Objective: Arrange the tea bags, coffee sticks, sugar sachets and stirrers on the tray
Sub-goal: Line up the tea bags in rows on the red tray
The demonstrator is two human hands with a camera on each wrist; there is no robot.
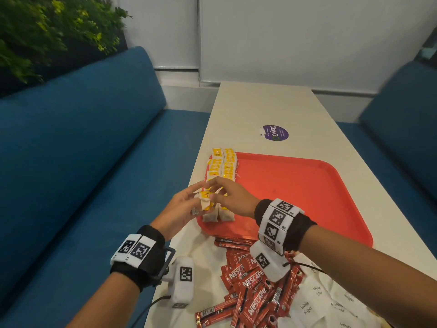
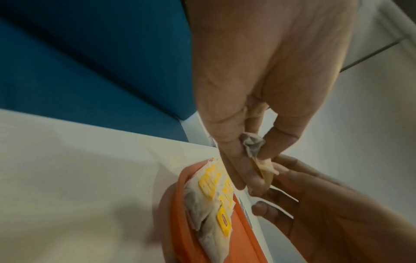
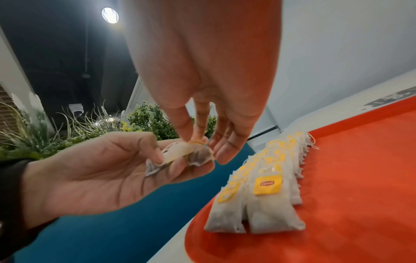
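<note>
A red tray (image 1: pixel 307 185) lies on the white table, with two rows of yellow-tagged tea bags (image 1: pixel 222 166) along its left edge. Above the tray's near left corner my left hand (image 1: pixel 189 204) holds one tea bag (image 1: pixel 204 200) between thumb and fingers. My right hand (image 1: pixel 222 192) pinches the top of that same tea bag (image 3: pixel 180 154) with thumb and forefinger. The rows of tea bags (image 3: pixel 265 186) lie just right of both hands in the right wrist view. Red coffee sticks (image 1: pixel 250 285) and white sugar sachets (image 1: pixel 314 301) lie in heaps on the table near me. I see no stirrers.
Blue sofas (image 1: pixel 82 162) flank the table on both sides. A purple round sticker (image 1: pixel 275 133) sits on the table beyond the tray. Green plants (image 1: pixel 47 27) stand behind the left sofa. The tray's middle and right (image 1: pixel 319 197) hold nothing.
</note>
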